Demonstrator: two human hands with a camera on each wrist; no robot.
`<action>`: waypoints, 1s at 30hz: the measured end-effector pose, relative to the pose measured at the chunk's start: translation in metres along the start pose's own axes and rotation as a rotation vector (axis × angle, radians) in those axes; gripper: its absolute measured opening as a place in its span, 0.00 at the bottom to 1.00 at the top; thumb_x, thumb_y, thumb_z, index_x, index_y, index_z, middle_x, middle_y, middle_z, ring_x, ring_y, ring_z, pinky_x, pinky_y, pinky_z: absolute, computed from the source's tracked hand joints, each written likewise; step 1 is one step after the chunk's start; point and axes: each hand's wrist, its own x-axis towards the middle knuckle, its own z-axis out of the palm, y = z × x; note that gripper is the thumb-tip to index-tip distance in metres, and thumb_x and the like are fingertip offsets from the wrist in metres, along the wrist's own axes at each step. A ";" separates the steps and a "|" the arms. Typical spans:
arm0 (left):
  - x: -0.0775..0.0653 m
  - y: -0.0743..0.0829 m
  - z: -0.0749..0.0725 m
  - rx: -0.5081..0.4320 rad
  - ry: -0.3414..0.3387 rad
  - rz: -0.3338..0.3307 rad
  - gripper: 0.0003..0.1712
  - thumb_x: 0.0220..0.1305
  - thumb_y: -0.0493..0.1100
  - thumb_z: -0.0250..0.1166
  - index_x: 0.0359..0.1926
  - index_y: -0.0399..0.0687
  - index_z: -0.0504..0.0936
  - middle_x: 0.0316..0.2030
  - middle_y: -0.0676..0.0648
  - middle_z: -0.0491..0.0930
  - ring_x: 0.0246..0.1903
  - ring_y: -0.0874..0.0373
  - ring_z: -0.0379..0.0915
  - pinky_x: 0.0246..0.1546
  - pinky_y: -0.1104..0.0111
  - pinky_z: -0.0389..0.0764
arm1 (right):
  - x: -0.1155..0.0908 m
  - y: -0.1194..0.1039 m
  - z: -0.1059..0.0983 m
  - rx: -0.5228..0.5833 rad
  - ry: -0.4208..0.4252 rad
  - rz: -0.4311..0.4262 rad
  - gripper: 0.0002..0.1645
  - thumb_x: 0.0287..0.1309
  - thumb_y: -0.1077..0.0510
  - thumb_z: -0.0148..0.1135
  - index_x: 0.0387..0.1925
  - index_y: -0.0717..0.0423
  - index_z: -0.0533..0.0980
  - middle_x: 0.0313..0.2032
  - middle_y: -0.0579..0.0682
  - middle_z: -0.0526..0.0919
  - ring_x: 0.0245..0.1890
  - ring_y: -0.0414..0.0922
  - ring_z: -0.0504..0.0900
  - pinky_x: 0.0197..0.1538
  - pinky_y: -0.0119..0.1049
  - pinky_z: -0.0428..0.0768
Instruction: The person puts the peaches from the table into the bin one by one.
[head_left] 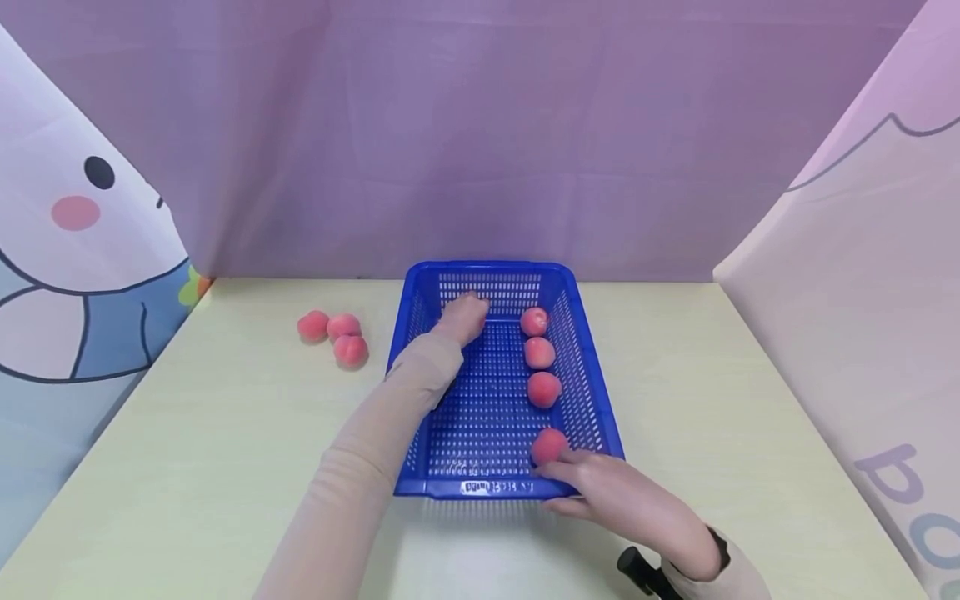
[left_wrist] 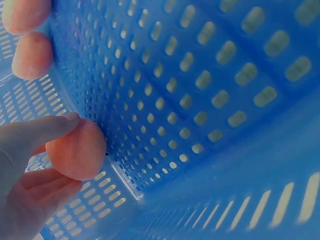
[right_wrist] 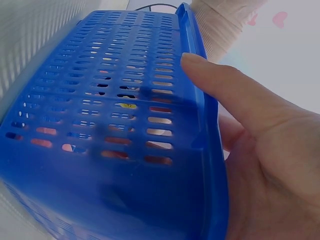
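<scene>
A blue plastic basket (head_left: 487, 487) with slotted walls stands on the table. My left hand (head_left: 463, 318) reaches in at its far left, and in the left wrist view its thumb and fingers pinch a peach (left_wrist: 80, 150) close to the basket floor. Over the near right corner rests my right hand (head_left: 600, 492), gripping the rim with the thumb on the outer wall (right_wrist: 115, 185) and the fingers inside. Just by those fingers lies the nearest peach (head_left: 550, 447) of several lined up along the right wall, others being a middle peach (head_left: 543, 389) and a far peach (head_left: 534, 322).
Three more peaches lie together on the pale table (head_left: 187, 467) left of the basket, among them a front peach (head_left: 351, 352). A purple cloth (head_left: 480, 150) hangs behind the table. Printed panels (head_left: 82, 250) stand at both sides.
</scene>
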 end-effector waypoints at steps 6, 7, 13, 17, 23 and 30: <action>-0.001 0.002 0.000 0.006 -0.013 -0.023 0.13 0.59 0.36 0.54 0.45 0.42 0.77 0.42 0.39 0.75 0.41 0.49 0.72 0.39 0.61 0.76 | 0.000 0.000 0.000 -0.002 0.008 -0.012 0.17 0.52 0.51 0.58 0.43 0.54 0.76 0.35 0.44 0.78 0.35 0.39 0.77 0.38 0.32 0.77; -0.002 0.003 0.000 0.006 -0.013 -0.026 0.13 0.59 0.36 0.54 0.46 0.42 0.77 0.42 0.39 0.75 0.41 0.49 0.72 0.39 0.61 0.76 | 0.000 0.000 0.000 -0.002 0.008 -0.013 0.17 0.52 0.51 0.59 0.42 0.54 0.76 0.35 0.44 0.78 0.35 0.39 0.77 0.38 0.32 0.77; -0.003 0.004 0.000 0.015 -0.013 -0.022 0.16 0.60 0.36 0.53 0.49 0.41 0.75 0.44 0.38 0.73 0.42 0.49 0.72 0.39 0.61 0.76 | -0.001 0.000 0.000 -0.009 0.009 -0.010 0.17 0.52 0.51 0.58 0.42 0.54 0.76 0.35 0.44 0.78 0.35 0.39 0.77 0.39 0.33 0.77; -0.003 0.004 0.001 0.030 -0.007 -0.017 0.17 0.61 0.36 0.53 0.51 0.41 0.74 0.44 0.38 0.73 0.42 0.49 0.72 0.39 0.62 0.77 | 0.000 -0.001 0.000 -0.008 0.003 -0.005 0.17 0.53 0.50 0.58 0.43 0.54 0.76 0.35 0.44 0.78 0.35 0.39 0.77 0.39 0.33 0.77; -0.003 0.004 0.001 0.027 0.009 -0.018 0.17 0.60 0.36 0.54 0.51 0.41 0.74 0.46 0.36 0.72 0.43 0.48 0.72 0.39 0.61 0.77 | 0.000 -0.001 0.000 -0.009 0.001 -0.001 0.17 0.52 0.51 0.58 0.43 0.54 0.76 0.35 0.44 0.78 0.35 0.39 0.77 0.39 0.32 0.77; -0.003 0.006 -0.005 0.019 -0.025 -0.024 0.22 0.54 0.40 0.62 0.52 0.42 0.73 0.55 0.34 0.66 0.50 0.45 0.67 0.46 0.58 0.74 | 0.000 -0.001 0.000 -0.020 0.004 0.002 0.17 0.53 0.49 0.57 0.42 0.54 0.76 0.34 0.44 0.78 0.34 0.39 0.77 0.38 0.33 0.77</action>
